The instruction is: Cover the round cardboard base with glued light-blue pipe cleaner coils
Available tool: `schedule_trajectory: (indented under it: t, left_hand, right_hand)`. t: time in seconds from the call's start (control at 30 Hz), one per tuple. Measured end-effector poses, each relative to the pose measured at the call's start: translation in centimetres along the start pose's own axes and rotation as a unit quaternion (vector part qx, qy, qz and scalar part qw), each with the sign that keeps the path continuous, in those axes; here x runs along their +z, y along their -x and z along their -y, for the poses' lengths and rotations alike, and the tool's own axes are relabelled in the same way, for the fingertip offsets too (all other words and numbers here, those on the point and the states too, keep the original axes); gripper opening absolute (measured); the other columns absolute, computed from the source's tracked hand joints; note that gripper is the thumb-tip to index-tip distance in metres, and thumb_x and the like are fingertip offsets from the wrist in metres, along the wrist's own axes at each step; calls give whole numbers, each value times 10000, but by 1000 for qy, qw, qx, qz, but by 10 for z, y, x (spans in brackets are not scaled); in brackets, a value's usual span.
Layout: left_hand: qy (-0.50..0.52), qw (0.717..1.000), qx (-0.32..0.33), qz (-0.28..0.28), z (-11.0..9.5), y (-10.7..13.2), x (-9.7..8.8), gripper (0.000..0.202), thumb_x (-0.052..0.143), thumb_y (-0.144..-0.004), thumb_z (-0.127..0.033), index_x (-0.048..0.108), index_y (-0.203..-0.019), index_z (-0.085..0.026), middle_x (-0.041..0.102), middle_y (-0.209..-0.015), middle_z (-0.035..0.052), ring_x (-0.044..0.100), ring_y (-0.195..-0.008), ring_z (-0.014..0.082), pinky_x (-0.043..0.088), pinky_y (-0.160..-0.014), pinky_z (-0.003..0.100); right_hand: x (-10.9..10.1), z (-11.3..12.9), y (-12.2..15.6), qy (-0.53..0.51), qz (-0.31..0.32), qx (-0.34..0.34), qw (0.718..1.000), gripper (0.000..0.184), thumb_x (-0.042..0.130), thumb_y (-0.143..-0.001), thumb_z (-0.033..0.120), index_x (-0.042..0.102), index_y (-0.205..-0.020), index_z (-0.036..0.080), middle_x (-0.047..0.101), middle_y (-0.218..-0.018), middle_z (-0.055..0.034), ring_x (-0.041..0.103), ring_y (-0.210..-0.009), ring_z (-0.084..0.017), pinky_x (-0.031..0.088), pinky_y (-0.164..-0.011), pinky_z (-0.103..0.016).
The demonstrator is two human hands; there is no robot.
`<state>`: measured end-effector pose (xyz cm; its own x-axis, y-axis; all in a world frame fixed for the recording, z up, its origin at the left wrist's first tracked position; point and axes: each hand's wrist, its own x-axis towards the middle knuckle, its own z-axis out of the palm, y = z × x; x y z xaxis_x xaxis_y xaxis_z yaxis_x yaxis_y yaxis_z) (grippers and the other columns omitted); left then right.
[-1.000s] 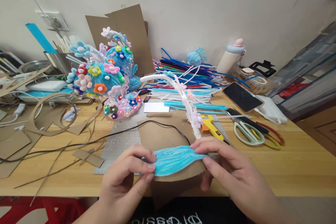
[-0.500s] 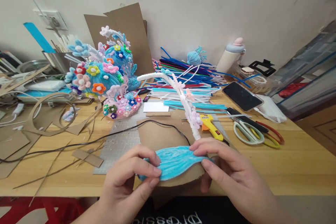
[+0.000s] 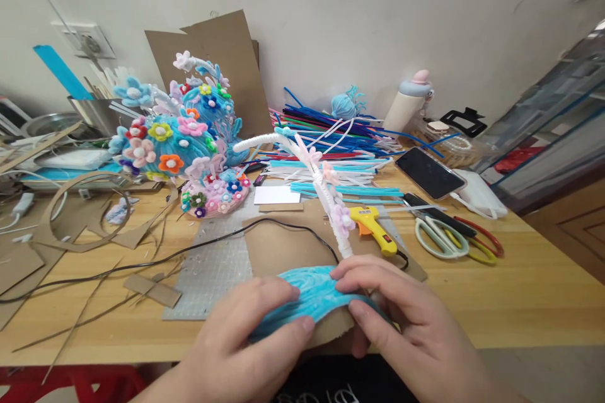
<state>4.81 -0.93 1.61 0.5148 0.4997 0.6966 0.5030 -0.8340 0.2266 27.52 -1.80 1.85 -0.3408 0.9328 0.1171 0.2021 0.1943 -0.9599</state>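
At the table's front edge I hold a piece of cardboard (image 3: 333, 327) covered on top with blue fuzzy pipe cleaners (image 3: 309, 286) laid in curved rows. My left hand (image 3: 250, 334) grips its left side, thumb on the near edge and fingers over the blue surface. Fingers of my right hand (image 3: 406, 321) are closed on the right end, the thumb at the bare cardboard edge. A white wrapped stem (image 3: 324, 195) with pink and lilac flowers rises beside my right fingertips; its lower end is hidden. A yellow glue gun (image 3: 375, 230) lies just beyond my right hand.
Pipe-cleaner flower figures (image 3: 179, 138) stand back left. Loose pipe cleaners (image 3: 326, 132) are piled by the wall. Scissors (image 3: 439, 239) and a phone (image 3: 430, 172) lie right. A black cable (image 3: 189, 252) crosses the grey cutting mat (image 3: 203, 289); cardboard scraps (image 3: 154, 289) lie left.
My left hand has shifted right and further over the blue surface, its thumb now along the near edge. The right hand keeps its hold. The view has moved slightly.
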Motion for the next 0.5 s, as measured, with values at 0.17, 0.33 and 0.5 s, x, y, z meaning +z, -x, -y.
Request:
schedule_trajectory:
  t: [0.17, 0.33, 0.5]
  left_hand:
    - [3, 998, -52, -44, -2, 6, 7, 110, 530, -915, -246, 593, -995, -202, 703, -863, 48, 696, -768, 147, 600, -669, 216]
    - [14, 995, -74, -64, 0, 17, 12, 201, 534, -910, -250, 588, -1094, -190, 715, -898, 48, 698, -813, 152, 613, -701, 215]
    - [-38, 999, 38, -6, 7, 19, 5, 191, 544, -875, -141, 645, -984, -262, 681, -1041, 34, 663, -982, 164, 603, -799, 257]
  right_hand:
    - [-1, 0, 2, 8, -2, -10, 1000, 187, 490, -954, 220, 603, -1081, 299, 562, -1178, -44, 646, -686, -108, 597, -537, -210]
    - [-1, 0, 3, 29, 0, -6, 1000, 190, 491, -951, 218, 606, -1079, 298, 579, -1180, -45, 637, -640, -97, 582, -534, -211]
    - [-1, 2, 1, 56, -18, -19, 998, 180, 517, -929, 213, 633, -1046, 284, 617, -1153, -59, 679, -810, -174, 601, -636, -271]
